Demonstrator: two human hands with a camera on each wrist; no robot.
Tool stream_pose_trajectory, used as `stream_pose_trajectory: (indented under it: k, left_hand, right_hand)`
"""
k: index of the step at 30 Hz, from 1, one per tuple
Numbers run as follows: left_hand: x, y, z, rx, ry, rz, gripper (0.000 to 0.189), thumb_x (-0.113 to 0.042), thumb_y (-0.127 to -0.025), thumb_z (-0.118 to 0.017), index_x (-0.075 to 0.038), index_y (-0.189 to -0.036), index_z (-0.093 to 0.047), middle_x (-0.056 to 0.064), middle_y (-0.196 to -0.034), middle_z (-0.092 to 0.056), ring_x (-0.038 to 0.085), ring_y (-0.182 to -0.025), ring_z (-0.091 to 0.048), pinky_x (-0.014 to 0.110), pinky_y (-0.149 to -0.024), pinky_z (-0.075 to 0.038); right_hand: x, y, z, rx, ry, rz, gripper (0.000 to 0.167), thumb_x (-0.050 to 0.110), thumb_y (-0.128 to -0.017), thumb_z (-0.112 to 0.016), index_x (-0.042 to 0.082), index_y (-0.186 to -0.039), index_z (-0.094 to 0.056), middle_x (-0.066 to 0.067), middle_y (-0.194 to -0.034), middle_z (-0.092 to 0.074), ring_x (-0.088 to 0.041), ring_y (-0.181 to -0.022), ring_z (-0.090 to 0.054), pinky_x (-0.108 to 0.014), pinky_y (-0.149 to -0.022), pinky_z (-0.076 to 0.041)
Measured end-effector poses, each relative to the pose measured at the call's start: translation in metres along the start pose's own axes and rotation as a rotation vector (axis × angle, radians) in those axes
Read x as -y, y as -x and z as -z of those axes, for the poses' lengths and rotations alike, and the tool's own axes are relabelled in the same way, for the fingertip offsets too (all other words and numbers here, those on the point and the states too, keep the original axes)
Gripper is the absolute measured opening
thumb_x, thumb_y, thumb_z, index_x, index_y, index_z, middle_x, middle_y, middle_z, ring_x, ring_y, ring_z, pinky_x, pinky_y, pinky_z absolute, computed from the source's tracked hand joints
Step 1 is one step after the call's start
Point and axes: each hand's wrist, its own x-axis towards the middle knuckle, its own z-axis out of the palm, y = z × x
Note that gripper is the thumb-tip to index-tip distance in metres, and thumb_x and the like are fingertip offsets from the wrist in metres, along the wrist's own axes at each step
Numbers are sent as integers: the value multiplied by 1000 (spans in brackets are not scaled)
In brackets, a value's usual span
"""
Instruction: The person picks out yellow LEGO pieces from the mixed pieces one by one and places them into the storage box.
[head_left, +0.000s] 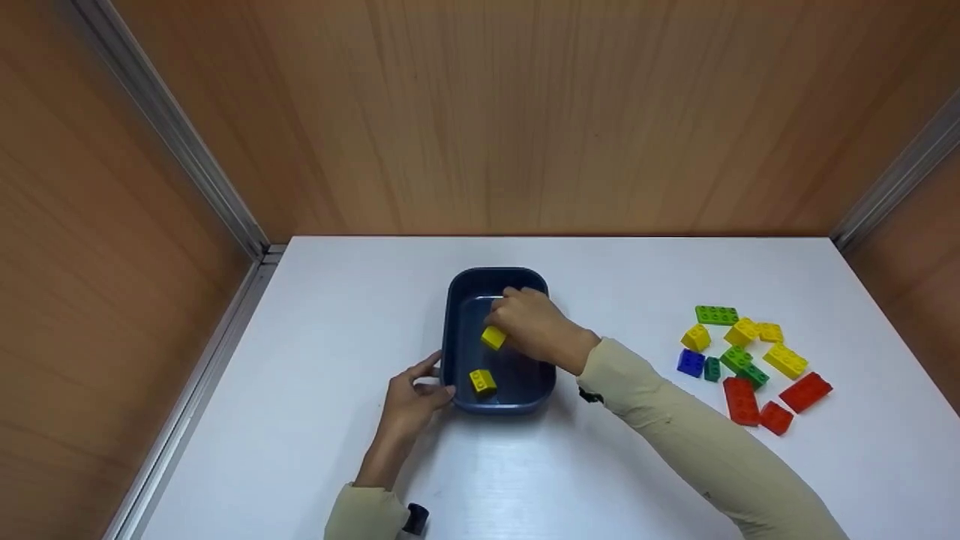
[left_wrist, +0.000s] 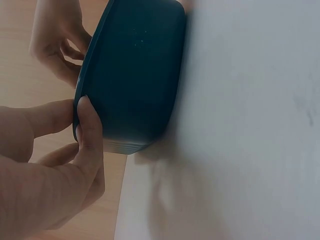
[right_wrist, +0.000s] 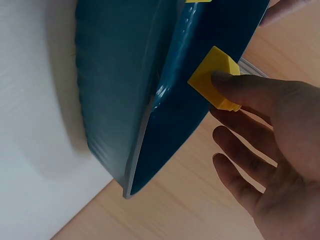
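A dark blue rectangular tray (head_left: 499,409) sits on the white table. My left hand (head_left: 409,409) grips its left rim near the front corner; in the left wrist view the thumb and fingers (left_wrist: 90,130) pinch the tray's edge. My right hand (head_left: 534,324) is over the tray and pinches a yellow toy brick (head_left: 493,337). In the right wrist view this yellow brick (right_wrist: 212,77) sits between thumb and index finger, with the other fingers spread apart. A second yellow brick (head_left: 483,382) lies inside the tray near its front left corner.
To the right on the table (head_left: 630,465) lies a loose group of bricks: several yellow ones (head_left: 786,361), red ones (head_left: 742,401), green ones (head_left: 716,315) and a blue one (head_left: 691,363). Wooden panels (head_left: 555,120) enclose the table at the back and sides.
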Motion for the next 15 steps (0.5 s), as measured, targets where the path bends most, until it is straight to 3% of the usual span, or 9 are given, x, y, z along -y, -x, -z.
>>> stream_pose_trajectory:
  k: [15]
  left_hand:
    - [0,1,0,-2,10,1,63,10,-92,-71,2,-152,-54,24,-127,-54,20,-95,-68,28,-79,-63]
  right_hand:
    - [5,-16,-5,27,-5,-6,29,16,-95,-81,10,-123,-80,-8,-117,-77,-26,-107,-69,-44,-104,-57]
